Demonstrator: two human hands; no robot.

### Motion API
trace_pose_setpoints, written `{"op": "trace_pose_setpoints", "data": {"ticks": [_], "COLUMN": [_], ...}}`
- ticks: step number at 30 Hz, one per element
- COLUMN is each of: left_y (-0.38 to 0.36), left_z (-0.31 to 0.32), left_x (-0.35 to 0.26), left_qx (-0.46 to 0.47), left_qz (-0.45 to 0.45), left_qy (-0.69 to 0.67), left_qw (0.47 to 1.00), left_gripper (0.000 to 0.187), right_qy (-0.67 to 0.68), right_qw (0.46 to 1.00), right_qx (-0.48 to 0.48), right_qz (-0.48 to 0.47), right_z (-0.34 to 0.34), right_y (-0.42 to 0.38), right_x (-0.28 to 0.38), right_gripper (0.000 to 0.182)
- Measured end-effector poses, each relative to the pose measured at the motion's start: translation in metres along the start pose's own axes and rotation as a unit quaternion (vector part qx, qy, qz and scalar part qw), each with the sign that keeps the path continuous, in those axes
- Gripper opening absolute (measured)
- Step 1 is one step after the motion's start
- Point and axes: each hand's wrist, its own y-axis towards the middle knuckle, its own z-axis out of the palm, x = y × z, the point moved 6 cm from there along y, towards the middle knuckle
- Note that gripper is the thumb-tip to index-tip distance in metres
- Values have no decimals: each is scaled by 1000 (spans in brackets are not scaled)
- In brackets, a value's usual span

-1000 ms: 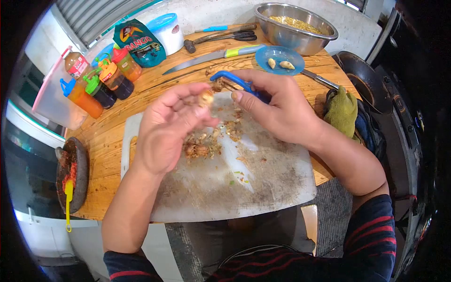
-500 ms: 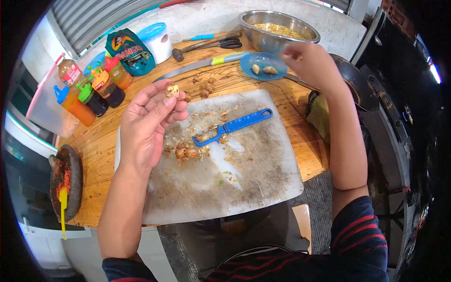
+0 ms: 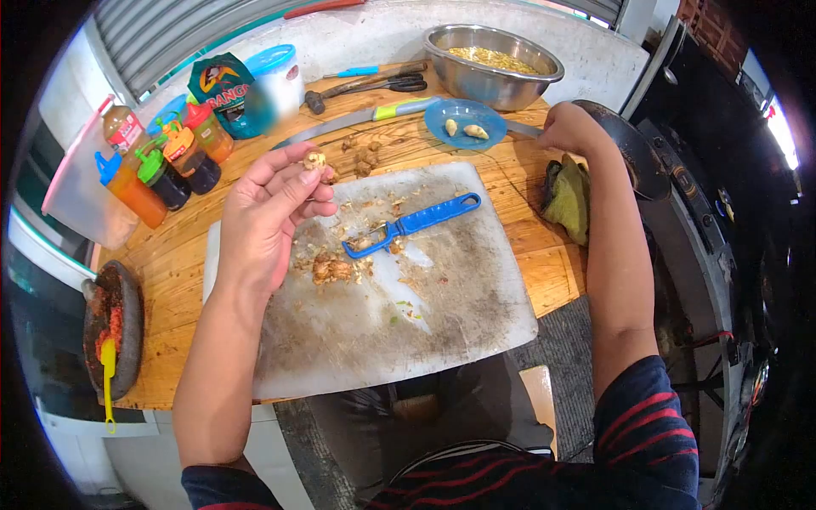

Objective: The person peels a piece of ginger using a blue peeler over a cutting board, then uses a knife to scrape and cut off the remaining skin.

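Observation:
My left hand [image 3: 270, 200] is raised over the left side of the cutting board [image 3: 459, 306]. Between its thumb and fingers is a small, partly peeled piece of ginger-like root [image 3: 314, 160], pale on top. My right hand [image 3: 576, 132] has its fingers closed at the handle end of a knife [image 3: 522, 128], whose blade reaches to the blue plate [image 3: 438, 127]. Two pale peeled pieces [image 3: 474, 132] lie on that plate. On the board rest a blue peeler [image 3: 425, 219], an unpeeled brown root piece [image 3: 330, 269] and scattered peelings.
More brown root pieces [image 3: 367, 160] lie behind the board. A long knife [image 3: 331, 124], scissors [image 3: 406, 83] and a hammer [image 3: 316, 102] are farther back. A steel bowl [image 3: 510, 89], sauce bottles [image 3: 132, 191], a stone mortar [image 3: 127, 340], a green cloth [image 3: 568, 200] and a pan [image 3: 654, 161] surround the workspace.
My right hand has moved from above the blue plate down and right to the knife's handle end. My left hand still holds the root piece. The view has shifted slightly.

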Motion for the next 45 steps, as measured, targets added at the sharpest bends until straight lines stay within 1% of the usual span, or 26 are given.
{"op": "trace_pose_setpoints", "data": {"ticks": [1, 3, 4, 6, 7, 9, 11, 13, 14, 16, 17, 19, 20, 21, 23, 26, 27, 29, 31, 33, 35, 37, 39, 41, 43, 45], "left_y": [0, 0, 0, 0, 0, 1, 1, 2, 1, 1, 0, -1, -1, -2, -3, -3, -3, -4, -6, -9, -10, -11, -13, -15, -17, -18], "left_z": [0, 0, 0, 1, 0, -1, -2, 1, 2, 2, 2, 5, 6, 6, 6, 10, 10, 9, 11, 16, 17, 18, 21, 22, 22, 21], "left_x": [0, 1, 2, -1, 0, 3, 3, 6, 6, 6, 7, 7, 6, 4, 3, 1, 0, 1, 0, -2, -1, -2, -4, -5, -4, -7], "left_qx": [0, 1, 0, 10, 7, 14, 21, 32, 28, 22, 25, 28, 26, 23, 25, 34, 35, 41, 47, 35, 35, 35, 62, 62, 63, 72], "left_qz": [0, -6, -7, 7, 8, 5, 1, -7, -12, -16, -16, -17, -16, -15, 1, 19, 22, 30, 34, 31, 37, 46, 50, 47, 46, 74], "left_qy": [-1, -2, -2, -6, -4, 22, 23, 18, 21, 25, 28, 31, 22, 15, 20, 27, 31, 25, 17, 60, 72, 86, 75, 74, 72, 66], "left_qw": [1000, 1000, 1000, 1000, 1000, 1000, 1000, 999, 999, 999, 999, 999, 999, 999, 999, 999, 999, 998, 998, 997, 996, 995, 994, 994, 994, 992], "left_gripper": [34, 34, 34, 34, 34, 37, 37, 38, 38, 38, 38, 38, 36, 35, 35, 35, 35, 35, 35, 37, 38, 38, 39, 39, 39, 39], "right_qy": [-1, 75, 76, 139, 141, 83, 83, 104, 104, 283, 284, 479, 501, 504, 541, 526, 528, 490, 469, 411, 405, 424, 425, 425, 463, 465], "right_qw": [1000, 995, 995, 988, 988, 966, 971, 975, 975, 928, 927, 862, 843, 841, 802, 798, 796, 784, 789, 779, 784, 763, 761, 759, 741, 733], "right_qx": [0, 43, 44, -32, -31, -246, -225, -185, -184, -189, -189, -76, -91, -89, -87, -56, -58, -68, -75, -136, -120, -104, -90, -77, -41, -42], "right_qz": [0, 56, 55, 58, 55, -14, -16, -71, -69, -154, -156, -147, -170, -174, -239, -288, -291, -374, -389, -453, -454, -477, -482, -487, -485, -495], "right_z": [-4, -7, -10, -26, -28, -56, -59, -53, -50, -51, -52, -51, -48, -43, -41, -37, -36, -37, -33, -33, -27, -26, -30, -28, -25, -25], "right_y": [-2, -6, -9, -15, -19, -40, -49, -50, -49, -48, -50, -63, -64, -67, -82, -106, -113, -132, -139, -150, -150, -152, -154, -154, -154, -154], "right_x": [-1, -9, -11, -12, -8, 8, 28, 40, 42, 59, 65, 88, 98, 111, 141, 181, 187, 202, 208, 210, 208, 211, 209, 208, 207, 206], "right_gripper": [31, 35, 35, 42, 42, 39, 36, 40, 40, 40, 40, 38, 33, 33, 37, 37, 37, 37, 39, 43, 46, 45, 44, 44, 44, 44]}}
